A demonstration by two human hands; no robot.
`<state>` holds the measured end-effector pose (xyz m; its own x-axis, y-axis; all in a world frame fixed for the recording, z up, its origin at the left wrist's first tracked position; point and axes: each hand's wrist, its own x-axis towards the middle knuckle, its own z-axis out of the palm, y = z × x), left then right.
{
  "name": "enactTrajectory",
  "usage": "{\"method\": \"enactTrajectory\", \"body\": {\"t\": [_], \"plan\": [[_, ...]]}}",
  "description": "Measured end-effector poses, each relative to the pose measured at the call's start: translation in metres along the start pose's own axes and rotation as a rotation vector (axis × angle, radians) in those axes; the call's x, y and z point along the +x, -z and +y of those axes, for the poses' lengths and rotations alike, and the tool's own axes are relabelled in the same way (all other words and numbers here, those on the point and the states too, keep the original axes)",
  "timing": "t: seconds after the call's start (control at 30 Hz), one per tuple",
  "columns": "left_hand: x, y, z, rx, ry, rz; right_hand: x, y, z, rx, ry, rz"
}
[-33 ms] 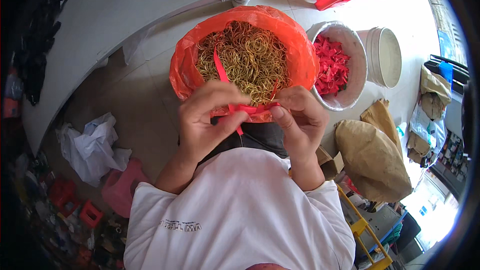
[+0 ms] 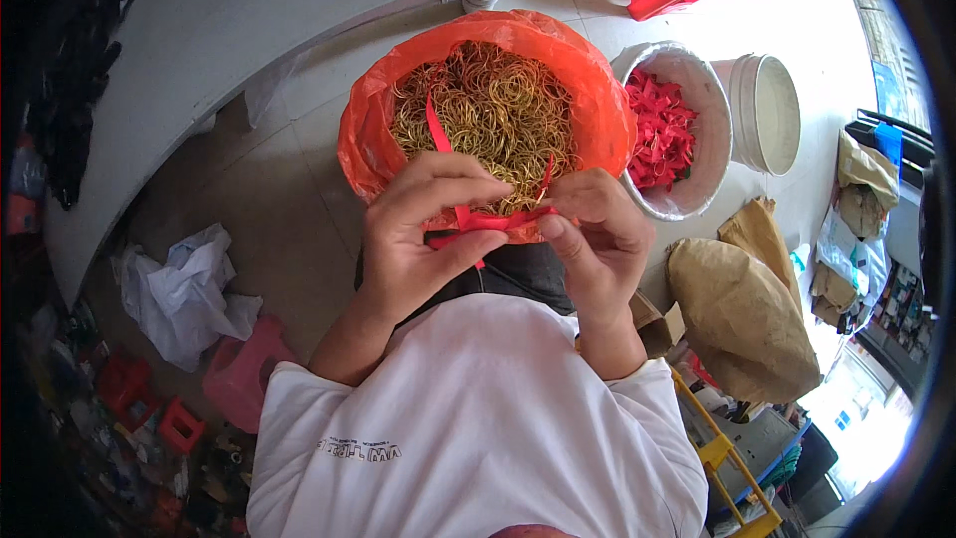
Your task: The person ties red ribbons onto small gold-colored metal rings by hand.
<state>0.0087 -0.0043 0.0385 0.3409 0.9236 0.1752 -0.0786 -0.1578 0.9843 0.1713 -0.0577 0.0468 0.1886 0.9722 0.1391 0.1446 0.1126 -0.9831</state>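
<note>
A narrow red ribbon (image 2: pixel 493 222) stretches between my hands above the near rim of a wide container lined with orange-red plastic (image 2: pixel 597 80). My right hand (image 2: pixel 605 224) pinches the ribbon's right end between thumb and fingers. Beside its left part, my left hand (image 2: pixel 413 214) has thumb and fingers apart, the thumb touching or very near the ribbon. Thin gold-coloured rings (image 2: pixel 488 125) fill the container in a loose heap. Another length of red ribbon (image 2: pixel 438 130) lies across the heap's left side and runs down behind my left fingers. A small gold strand shows at my right fingertips.
Right of the container stands a white bucket (image 2: pixel 715 139) holding red ribbon pieces (image 2: pixel 659 134), with a pale bucket (image 2: pixel 775 115) beyond. A brown paper sack (image 2: pixel 742 324) sits at the right. A crumpled white bag (image 2: pixel 189 289) and a pink stool (image 2: pixel 239 384) are at the left.
My left thumb and fingers have parted from their pinch on the ribbon, the fingers rising a little. My right hand keeps its pinch in nearly the same place.
</note>
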Motion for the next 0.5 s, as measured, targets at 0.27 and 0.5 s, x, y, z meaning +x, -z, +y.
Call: {"method": "enactTrajectory", "body": {"t": [0.27,0.5], "plan": [[-0.009,0.008,-0.011,-0.376,0.198,-0.124,0.011,-0.003,0.009,-0.106,0.197,-0.123],[-0.010,-0.001,-0.012,-0.416,0.268,-0.079,0.013,0.001,0.007,0.104,0.012,-0.102]]}}
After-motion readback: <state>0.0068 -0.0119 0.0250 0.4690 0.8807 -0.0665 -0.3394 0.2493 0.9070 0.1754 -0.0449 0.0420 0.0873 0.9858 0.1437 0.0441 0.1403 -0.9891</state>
